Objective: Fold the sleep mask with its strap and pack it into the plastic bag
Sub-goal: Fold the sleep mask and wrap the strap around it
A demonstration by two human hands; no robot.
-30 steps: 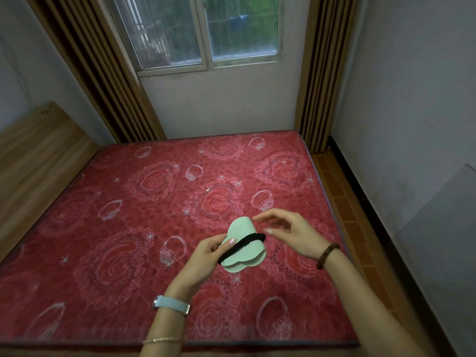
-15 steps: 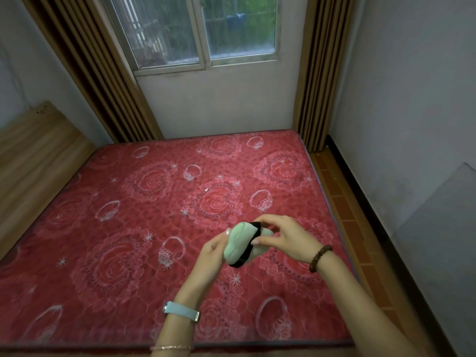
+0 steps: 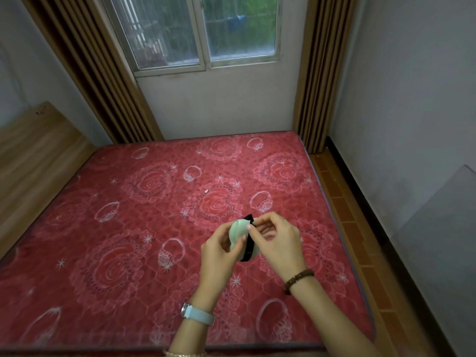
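Pinching pale-green padded fabric sleep mask (image 3: pixel 238 229), lower centre | black elastic strap (image 3: pixel 247 247) wrapped round | left hand (image 3: pixel 219 249), right hand (image 3: pixel 277 240) grip pinched on it | soft, light, springy: hold across fold.

We are in a bedroom in a home. We see a big bed (image 3: pixel 128 228) with a red rose cover, a wooden headboard (image 3: pixel 33 150), a window (image 3: pixel 203 32) with brown curtains (image 3: pixel 92 68), and plain walls (image 3: pixel 412 86).
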